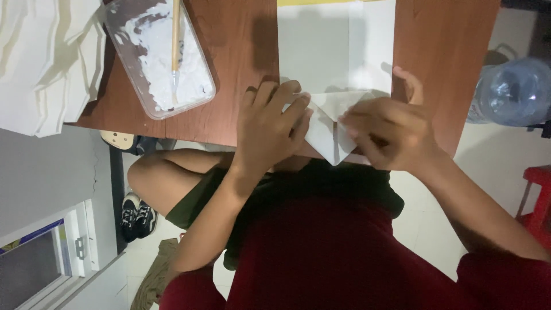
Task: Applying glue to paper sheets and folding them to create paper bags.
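left hand point(271, 127) flat, right hand point(390, 136) pinching

Matt white paper point(336, 51) on a smooth reddish wood-look table point(442, 51).

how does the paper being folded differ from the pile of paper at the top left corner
The folded sheet lies flat on the wooden table, its near corners turned in to a point; the paper pile is a rumpled stack hanging past the table's left edge. The left hand and right hand press on the sheet; no hand touches the pile. The sheet looks greyish, the pile creamier. Both are plain, unprinted paper.
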